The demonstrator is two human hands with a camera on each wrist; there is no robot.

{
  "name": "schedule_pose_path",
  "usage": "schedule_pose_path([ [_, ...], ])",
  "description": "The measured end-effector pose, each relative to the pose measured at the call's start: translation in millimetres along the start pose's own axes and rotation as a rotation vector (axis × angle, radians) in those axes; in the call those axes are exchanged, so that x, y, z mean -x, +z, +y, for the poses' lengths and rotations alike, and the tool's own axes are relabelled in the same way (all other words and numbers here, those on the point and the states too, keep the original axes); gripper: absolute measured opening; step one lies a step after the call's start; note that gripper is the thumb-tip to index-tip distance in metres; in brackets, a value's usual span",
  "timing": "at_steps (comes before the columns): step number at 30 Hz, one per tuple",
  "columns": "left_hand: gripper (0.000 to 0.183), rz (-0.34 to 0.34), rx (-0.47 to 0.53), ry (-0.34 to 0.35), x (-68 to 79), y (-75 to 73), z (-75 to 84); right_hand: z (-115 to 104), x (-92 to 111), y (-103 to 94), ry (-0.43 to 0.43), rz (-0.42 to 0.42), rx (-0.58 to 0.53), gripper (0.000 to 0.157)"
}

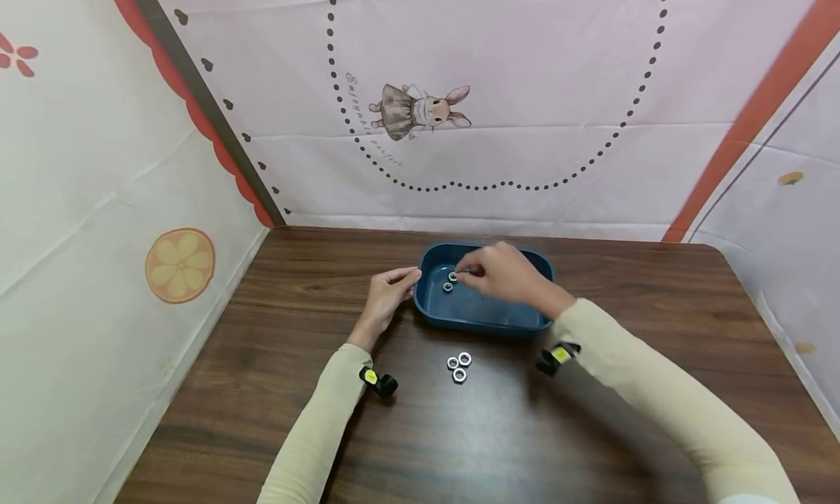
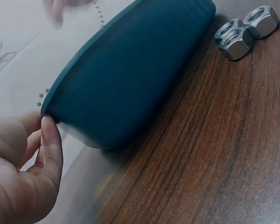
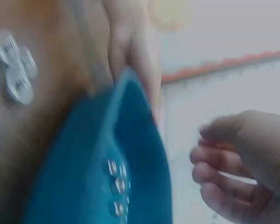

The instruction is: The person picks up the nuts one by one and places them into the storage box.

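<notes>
A blue plastic bin (image 1: 482, 327) stands on the table, and my left hand (image 1: 383, 301) pinches its left end by the rim. In the left wrist view the thumb and fingers of that hand grip the rim's corner. Over the bin hovers my right hand (image 1: 504, 272), its fingers loosely curled; no object shows between them in the blurred right wrist view. Inside the bin lie three metal hex nuts (image 3: 117, 185); the head view shows two, close to the right fingertips. In front of the bin, three more hex nuts (image 2: 237, 45) sit clustered together on the tabletop.
The dark wood-grain table (image 1: 295, 431) meets a printed cloth (image 1: 525, 88) hanging behind it. More cloth rises at the left and right sides. Each sleeve carries a small black wrist camera (image 1: 387, 385).
</notes>
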State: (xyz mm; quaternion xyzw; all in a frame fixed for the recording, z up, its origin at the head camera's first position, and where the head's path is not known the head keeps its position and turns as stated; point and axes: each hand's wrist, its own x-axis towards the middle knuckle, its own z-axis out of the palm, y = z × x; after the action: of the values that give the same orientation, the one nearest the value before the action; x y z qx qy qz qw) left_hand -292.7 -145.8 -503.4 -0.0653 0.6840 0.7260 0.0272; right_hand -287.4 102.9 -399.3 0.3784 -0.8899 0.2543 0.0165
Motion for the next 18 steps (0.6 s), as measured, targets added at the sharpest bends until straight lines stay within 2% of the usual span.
schedule_pose_path([
  [2,0.032,0.002,-0.006,-0.001,-1.2,-1.2,1.8,-12,21,1.4,0.005,0.058,-0.005,0.013],
  [4,0.032,0.004,-0.011,-0.007,-0.8,-2.0,2.9,-22,43,7.9,0.009,0.082,-0.027,0.01],
  [9,0.032,0.011,-0.004,-0.006,0.0,-1.8,2.6,-31,86,35.8,0.058,0.031,-0.096,0.012],
  [13,0.032,0.009,0.005,-0.003,-0.7,-0.3,1.7,-27,105,58.7,0.132,0.028,-0.113,0.014],
  [18,0.03,0.019,0.025,-0.001,-0.7,0.1,0.3,-25,112,80.8,0.194,0.057,-0.092,0.017],
])
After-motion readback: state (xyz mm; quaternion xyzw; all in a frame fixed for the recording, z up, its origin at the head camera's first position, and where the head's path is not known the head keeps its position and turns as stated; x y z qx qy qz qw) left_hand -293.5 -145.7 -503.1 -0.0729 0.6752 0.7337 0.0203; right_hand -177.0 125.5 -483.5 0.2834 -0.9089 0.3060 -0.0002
